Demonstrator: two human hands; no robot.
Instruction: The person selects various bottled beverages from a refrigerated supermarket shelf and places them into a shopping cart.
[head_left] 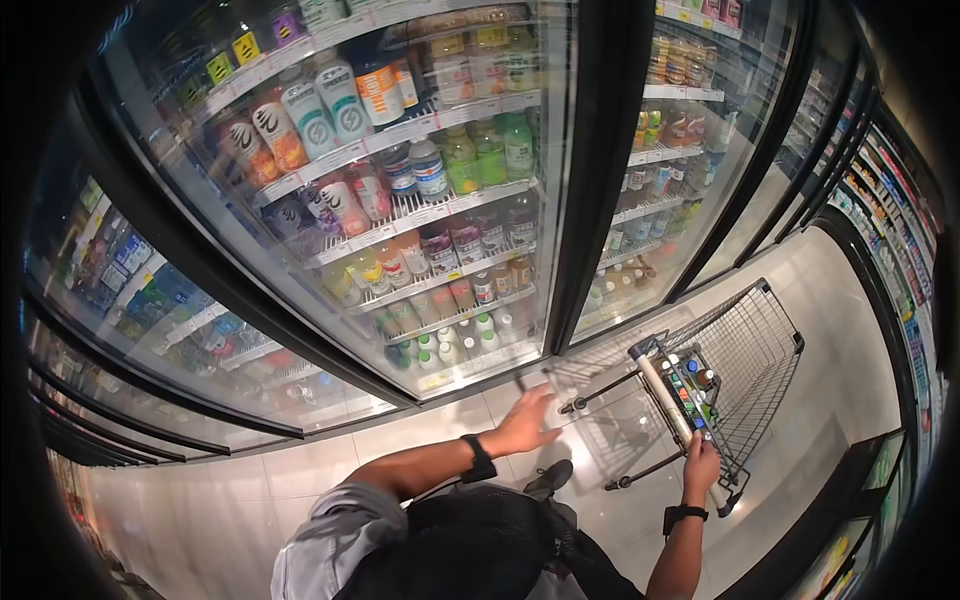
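Observation:
My right hand (701, 472) is closed around the handle (660, 388) of a wire shopping cart (755, 345). Several bottles (697, 375) with coloured caps sit in the cart just beyond the handle. My left hand (523, 421) holds nothing; its fingers are spread and slightly blurred, above the floor between the cart and the fridge. In front of me stands a tall glass-door drinks fridge (400, 190), its shelves lined with bottles. Green and white bottles (485, 328) fill part of its lowest shelf, beyond my left hand.
Black door frames (600, 190) divide the fridges along the aisle. More bottles stand behind the glass door at the left (130, 265). A curved shelf unit (885, 240) packed with goods borders the right side. Pale shiny tiles (310, 465) cover the floor.

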